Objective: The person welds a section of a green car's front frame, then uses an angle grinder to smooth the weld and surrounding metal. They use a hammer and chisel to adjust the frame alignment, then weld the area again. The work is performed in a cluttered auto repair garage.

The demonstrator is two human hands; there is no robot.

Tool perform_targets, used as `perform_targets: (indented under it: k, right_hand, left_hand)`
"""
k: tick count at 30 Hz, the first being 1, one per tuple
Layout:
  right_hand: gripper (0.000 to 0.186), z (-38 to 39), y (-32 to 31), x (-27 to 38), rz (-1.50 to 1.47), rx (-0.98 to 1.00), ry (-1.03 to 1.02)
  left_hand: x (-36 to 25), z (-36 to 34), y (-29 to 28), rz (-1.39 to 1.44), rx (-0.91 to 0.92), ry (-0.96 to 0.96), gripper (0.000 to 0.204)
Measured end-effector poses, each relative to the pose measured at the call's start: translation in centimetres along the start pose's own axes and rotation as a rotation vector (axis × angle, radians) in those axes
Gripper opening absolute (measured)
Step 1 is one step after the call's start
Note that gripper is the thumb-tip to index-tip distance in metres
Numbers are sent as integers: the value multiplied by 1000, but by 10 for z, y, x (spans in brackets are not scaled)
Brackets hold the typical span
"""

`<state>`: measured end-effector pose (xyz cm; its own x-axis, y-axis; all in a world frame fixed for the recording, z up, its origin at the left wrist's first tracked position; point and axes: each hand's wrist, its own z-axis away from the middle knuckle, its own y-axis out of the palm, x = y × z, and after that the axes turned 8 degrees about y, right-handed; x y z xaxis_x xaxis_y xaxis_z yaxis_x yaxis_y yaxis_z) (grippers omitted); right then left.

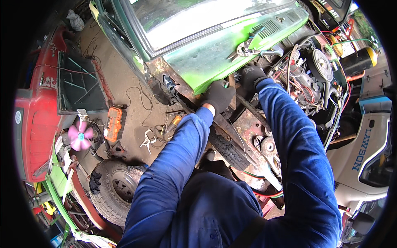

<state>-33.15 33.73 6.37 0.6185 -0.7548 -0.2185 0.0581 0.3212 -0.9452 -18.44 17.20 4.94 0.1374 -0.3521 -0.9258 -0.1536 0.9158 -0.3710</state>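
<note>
My left hand point(218, 98), in a dark work glove, is closed at the front edge of the green cowl panel point(198, 62), below the windscreen. A small green bit shows at its fingers; what it grips is mostly hidden. Beside it is a narrow brownish metal strip point(232, 89). My right hand point(252, 77), also gloved, reaches in under the same panel edge, close to the engine bay; its fingertips are hidden. Just above the hands, locking pliers point(245, 50) sit on the panel edge. A second clamp-like tool point(273, 52) lies to their right.
An engine with a round air cleaner point(321, 66) and loose wires is at right. Below my hands are a tyre point(229, 152) and rusty metal. On the floor at left are an orange case point(113, 124), cables, a pink fan point(81, 136) and a wheel point(118, 188).
</note>
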Motion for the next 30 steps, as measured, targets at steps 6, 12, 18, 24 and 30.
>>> perform_targets:
  k: [6,12,18,24,30]
  right_hand:
    - [52,-7,-1,7,-37,90,52]
    - [31,6,-20,-3,60,-28,77]
    - [27,74,-38,-48,-77,-154,425]
    - [25,192,-55,-90,-323,-349,559]
    - [18,286,-51,-81,-932,-326,482]
  left_hand:
    - [-11,8,-4,81,-40,20,34]
    - [-7,10,-13,234,-18,25,28]
    - [11,7,-17,448,12,41,19]
    - [4,5,-15,395,20,-32,22]
    - [-6,-2,2,-301,118,43,36]
